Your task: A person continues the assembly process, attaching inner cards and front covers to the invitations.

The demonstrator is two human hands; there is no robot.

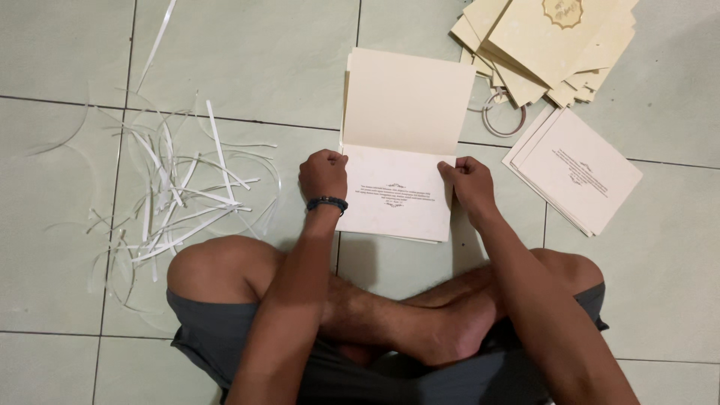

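While the person sat cross-legged on the tiled floor (67, 52), an opened cream card (405, 142) lay flat between the two hands, its printed lower leaf stretching from one set of fingers to the other and its blank upper flap lying beyond the fingertips. The left hand (324, 174) was curled, knuckles up, pressing on the card's left edge just below the fold; whether it pinched the paper or only pressed it could not be told. The right hand (469, 182) had its fingers bent over the card's right edge at the same height, gripping it. A dark wristband (327, 202) sat behind the left hand. Left of the left fingers, well apart, lay white paper strips (176, 202). Beyond the right fingers lay a stack of cream covers (547, 45), a tape ring (504, 114), and, to their right, printed sheets (577, 171).
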